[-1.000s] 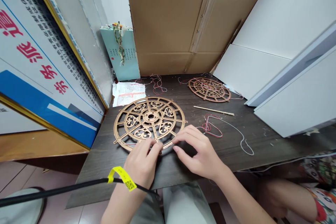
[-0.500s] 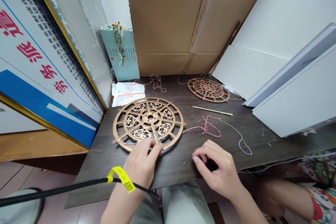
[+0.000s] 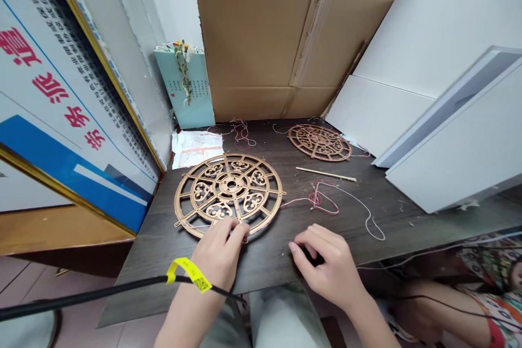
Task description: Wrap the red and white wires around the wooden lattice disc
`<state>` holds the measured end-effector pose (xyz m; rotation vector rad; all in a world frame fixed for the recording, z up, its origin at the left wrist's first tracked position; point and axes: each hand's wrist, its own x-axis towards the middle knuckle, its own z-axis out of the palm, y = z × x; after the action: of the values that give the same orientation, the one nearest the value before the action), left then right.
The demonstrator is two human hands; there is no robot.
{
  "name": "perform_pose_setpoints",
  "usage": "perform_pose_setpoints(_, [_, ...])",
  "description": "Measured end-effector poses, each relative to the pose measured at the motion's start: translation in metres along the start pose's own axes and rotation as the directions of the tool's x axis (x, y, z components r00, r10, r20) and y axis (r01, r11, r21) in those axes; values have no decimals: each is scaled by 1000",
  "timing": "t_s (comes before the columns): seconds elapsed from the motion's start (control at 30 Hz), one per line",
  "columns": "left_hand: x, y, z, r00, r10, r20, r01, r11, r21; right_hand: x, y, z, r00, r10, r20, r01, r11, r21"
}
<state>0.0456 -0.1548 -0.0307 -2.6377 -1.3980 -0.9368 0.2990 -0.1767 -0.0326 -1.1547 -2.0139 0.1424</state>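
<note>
A round openwork wooden disc [image 3: 231,184] with spokes and scroll cut-outs lies toward the left of the dark table. My left hand [image 3: 218,247] is closed over its near rim, thumb and fingers pinching the edge. Red and white thread [image 3: 316,200] runs out from the disc's right side into a loose tangle, its white end trailing right. My right hand [image 3: 326,261] rests near the table's front edge, fingers curled and thumb close to the index finger. Whether anything is between those fingertips is hidden.
A second openwork disc [image 3: 320,142] lies at the back right, with a thin stick [image 3: 326,174] before it. Papers [image 3: 198,148], a light-blue bag [image 3: 185,87], cardboard [image 3: 253,32] and white panels [image 3: 452,136] surround the table [image 3: 265,261]. A black cable [image 3: 101,288] crosses my left wrist. Another person's leg [image 3: 444,310] shows at right.
The view has shifted slightly. My right hand sits a little lower and further left in the picture, while my left hand keeps its hold on the disc's rim.
</note>
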Motion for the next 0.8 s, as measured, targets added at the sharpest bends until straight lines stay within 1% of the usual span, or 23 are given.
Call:
perform_pose_setpoints(0.17, [-2, 0, 1, 999, -23, 29, 23, 1000, -13, 2, 0, 0, 1000, -16, 1, 16, 1000, -17])
perform_pose_setpoints(0.8, [-3, -2, 3, 995, -54, 84, 58, 997, -52, 1, -3, 0, 999, 23, 36, -23, 1000, -8])
